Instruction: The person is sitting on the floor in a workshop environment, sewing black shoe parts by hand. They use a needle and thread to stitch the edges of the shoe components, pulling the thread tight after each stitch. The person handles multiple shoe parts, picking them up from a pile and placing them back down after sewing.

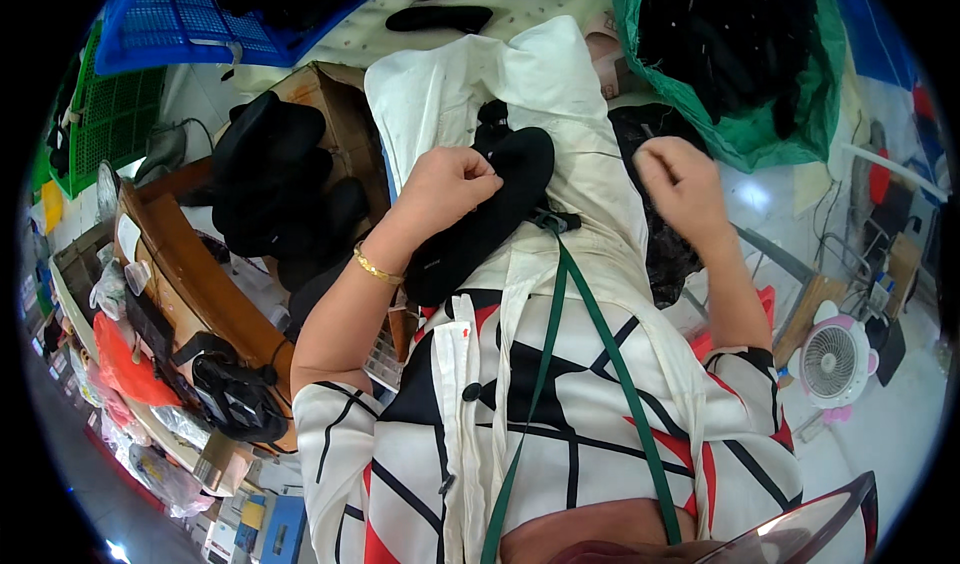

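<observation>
A long black sole-shaped piece [482, 219], like a shoe insole, lies slantwise across my lap on a white apron [545, 74]. My left hand [447, 190] is closed on its upper left edge, thumb and fingertips together. My right hand [684, 186] is held apart from the piece, over the right side of my lap. Its fingers are curled in a pinch, and whatever they hold is too small to make out. A dark green cord [552, 314] hangs from my neck down to a small black object beside the sole-shaped piece.
Black pieces [270, 174] are heaped at my left by a cardboard box and a brown wooden table [215, 294]. Ahead stand a blue basket [200, 29] and a green sack [640, 64] of black pieces. One black piece [438, 18] lies between them. A fan [836, 362] stands right.
</observation>
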Tool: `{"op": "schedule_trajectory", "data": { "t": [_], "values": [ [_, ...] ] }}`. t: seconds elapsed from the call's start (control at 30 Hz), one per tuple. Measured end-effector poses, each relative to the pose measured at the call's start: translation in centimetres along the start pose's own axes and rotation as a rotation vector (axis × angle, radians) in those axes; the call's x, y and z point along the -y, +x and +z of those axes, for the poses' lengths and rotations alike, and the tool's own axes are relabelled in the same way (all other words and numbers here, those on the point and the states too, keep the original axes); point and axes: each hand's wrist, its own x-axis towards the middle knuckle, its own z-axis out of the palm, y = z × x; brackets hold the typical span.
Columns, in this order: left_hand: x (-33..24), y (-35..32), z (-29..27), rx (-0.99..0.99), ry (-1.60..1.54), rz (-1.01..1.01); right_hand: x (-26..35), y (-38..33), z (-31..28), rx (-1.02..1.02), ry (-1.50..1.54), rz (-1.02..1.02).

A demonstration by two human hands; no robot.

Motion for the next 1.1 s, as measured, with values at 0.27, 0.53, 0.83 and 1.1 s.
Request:
{"op": "schedule_trajectory", "data": {
  "t": [0.27, 0.53, 0.83, 1.1],
  "values": [
    [1.7, -0.5, 0.2, -0.055, -0.068, -0.006, 3.7, 1.1, 5.1, 0.201, 0.317, -0.006],
    [1.8, -0.7, -0.3, -0.042, -0.069, 0.013, 5.0, 4.0, 10.9, 0.192, -0.041, -0.306],
    [4.6, 0.7, 0.4, 0.042, -0.441, 0.002, 4.7, 3.7, 11.7, 0.260, 0.093, -0.169],
    [4.3, 0.0, 1.6, 0.001, -0.711, -0.108, 5.5, 3.5, 14.1, 0.134, 0.250, -0.144]
  ]
}}
